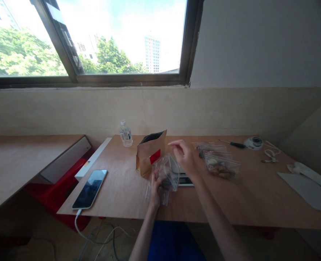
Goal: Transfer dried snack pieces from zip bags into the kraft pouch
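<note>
My left hand (155,186) grips clear zip bags (167,174) near the table's front edge. Dark contents show through the plastic; I cannot make out what they are. Above and to the right of the bags, my right hand (184,156) is raised with its fingers curled together towards the left. Whatever is between those fingertips, if anything, is too small to see. A brown paper pouch (146,156) with a red label stands upright and open-topped just behind the bags. Partly hidden under the bags and right hand lies a flat scale with a dark display (186,180).
Several filled zip bags (221,166) lie to the right. Beyond them are a green-handled screwdriver (238,145) and a white dome camera (254,143) with its cable. A water bottle (126,135) stands at the back; a phone (90,189) charges at the left.
</note>
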The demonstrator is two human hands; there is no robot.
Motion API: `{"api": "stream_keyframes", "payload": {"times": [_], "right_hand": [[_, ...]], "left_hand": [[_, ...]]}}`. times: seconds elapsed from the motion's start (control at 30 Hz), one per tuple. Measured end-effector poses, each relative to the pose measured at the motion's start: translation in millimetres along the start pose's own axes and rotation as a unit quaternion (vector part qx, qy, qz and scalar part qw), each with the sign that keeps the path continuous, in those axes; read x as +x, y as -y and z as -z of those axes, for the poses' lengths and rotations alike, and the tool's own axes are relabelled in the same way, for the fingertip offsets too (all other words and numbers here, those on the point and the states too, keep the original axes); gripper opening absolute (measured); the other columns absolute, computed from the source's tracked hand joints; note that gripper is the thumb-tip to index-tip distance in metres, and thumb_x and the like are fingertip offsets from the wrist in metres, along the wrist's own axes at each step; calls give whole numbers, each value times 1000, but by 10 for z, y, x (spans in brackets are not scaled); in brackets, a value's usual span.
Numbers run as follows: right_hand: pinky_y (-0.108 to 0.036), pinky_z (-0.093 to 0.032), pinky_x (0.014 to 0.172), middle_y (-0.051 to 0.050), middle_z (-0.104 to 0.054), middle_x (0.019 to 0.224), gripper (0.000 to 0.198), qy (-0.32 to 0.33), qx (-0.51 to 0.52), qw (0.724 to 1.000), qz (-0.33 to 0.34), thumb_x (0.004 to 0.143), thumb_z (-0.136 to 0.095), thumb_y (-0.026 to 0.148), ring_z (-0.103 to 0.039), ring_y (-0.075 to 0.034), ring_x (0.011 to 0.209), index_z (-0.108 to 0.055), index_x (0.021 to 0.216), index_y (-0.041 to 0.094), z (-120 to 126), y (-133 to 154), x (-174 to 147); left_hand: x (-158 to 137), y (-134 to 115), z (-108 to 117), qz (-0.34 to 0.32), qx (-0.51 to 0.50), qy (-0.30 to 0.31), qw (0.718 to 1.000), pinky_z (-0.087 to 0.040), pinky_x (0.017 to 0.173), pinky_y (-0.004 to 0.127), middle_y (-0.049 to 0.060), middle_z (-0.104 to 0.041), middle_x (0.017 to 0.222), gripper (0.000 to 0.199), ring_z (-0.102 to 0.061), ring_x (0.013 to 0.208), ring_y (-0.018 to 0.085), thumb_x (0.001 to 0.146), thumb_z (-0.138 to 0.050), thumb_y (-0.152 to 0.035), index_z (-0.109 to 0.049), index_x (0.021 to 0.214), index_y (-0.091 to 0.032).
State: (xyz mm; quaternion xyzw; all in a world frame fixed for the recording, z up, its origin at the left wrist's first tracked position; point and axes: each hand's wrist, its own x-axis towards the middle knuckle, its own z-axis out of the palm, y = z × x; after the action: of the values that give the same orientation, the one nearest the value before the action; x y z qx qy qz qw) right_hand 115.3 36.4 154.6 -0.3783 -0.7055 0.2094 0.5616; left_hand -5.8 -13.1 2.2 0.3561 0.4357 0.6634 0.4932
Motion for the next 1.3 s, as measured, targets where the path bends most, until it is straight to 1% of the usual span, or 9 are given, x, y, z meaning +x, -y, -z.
{"api": "stream_keyframes", "payload": {"times": [0.1, 0.2, 0.37, 0.47, 0.63, 0.73, 0.9, 1.1, 1.3], "right_hand": [[-27, -46, 71, -2, -61, 79, 15, 97, -20, 991, -91, 84, -44, 21, -59, -16, 76, -58, 79, 19, 142, -195, -346], [-27, -47, 68, -2, -62, 79, 10, 169, -17, 973, -156, 82, -49, 25, -60, -17, 74, -57, 81, 19, 238, -350, -559], [-31, -49, 74, -6, -66, 92, 28, 186, 29, 960, -209, 85, -47, 39, -61, -20, 85, -59, 103, 21, 380, -368, -608], [-32, -50, 75, -7, -66, 94, 34, 198, 31, 955, -219, 87, -43, 42, -60, -22, 91, -60, 107, 21, 456, -324, -589], [-34, -48, 84, -8, -62, 113, 39, 230, 71, 942, -235, 84, -49, 43, -57, -24, 103, -57, 115, 20, 512, -287, -608], [-36, -47, 88, -9, -61, 115, 40, 233, 97, 939, -231, 81, -54, 43, -55, -24, 108, -58, 113, 20, 512, -251, -605], [-33, -52, 76, -10, -59, 117, 53, 264, 122, 914, -282, 73, -66, 39, -59, -25, 102, -51, 120, 20, 476, -171, -596], [-35, -49, 84, -8, -62, 109, 46, 239, 32, 944, -227, 71, -68, 38, -60, -23, 98, -55, 111, 19, 368, -248, -674], [-34, -53, 74, -7, -63, 104, 45, 203, 100, 942, -248, 70, -69, 41, -63, -21, 90, -52, 107, 20, 289, -324, -713]], "left_hand": [[1, -15, -24, -26, -10, 51, 998, -42, 92, 34, 9, -59, 118, 49, -54, 111, 23, 70, -51, -32, -51, 118, -20], [2, -98, -96, -32, -8, 88, 996, -38, 98, 34, 8, -53, 126, 52, -48, 118, 22, 70, -51, -30, -48, 121, -22], [-31, -352, -246, -63, -1, 174, 983, -33, 103, 37, 8, -49, 132, 57, -44, 123, 24, 72, -62, -26, -44, 125, -24], [-56, -434, -289, -67, 10, 190, 979, -34, 102, 37, 8, -50, 131, 56, -44, 123, 24, 76, -62, -28, -41, 128, -25], [-71, -427, -284, -99, 62, 174, 978, -35, 101, 35, 8, -51, 128, 49, -47, 119, 22, 77, -61, -31, -46, 124, -25], [-73, -430, -263, -106, 93, 148, 979, -40, 96, 35, 8, -56, 121, 46, -53, 112, 22, 77, -61, -32, -49, 121, -23], [-81, -390, -206, -106, 132, 91, 981, -42, 92, 34, 8, -61, 112, 42, -56, 104, 22, 74, -66, -31, -54, 113, -21], [-133, -321, -182, -64, 92, 63, 992, -44, 89, 34, 8, -63, 105, 38, -58, 101, 22, 69, -69, -29, -57, 103, -18], [-207, -440, -202, -43, 51, 68, 995, -45, 86, 30, 5, -64, 97, 29, -59, 96, 19, 71, -68, -31, -57, 95, -17]]}}
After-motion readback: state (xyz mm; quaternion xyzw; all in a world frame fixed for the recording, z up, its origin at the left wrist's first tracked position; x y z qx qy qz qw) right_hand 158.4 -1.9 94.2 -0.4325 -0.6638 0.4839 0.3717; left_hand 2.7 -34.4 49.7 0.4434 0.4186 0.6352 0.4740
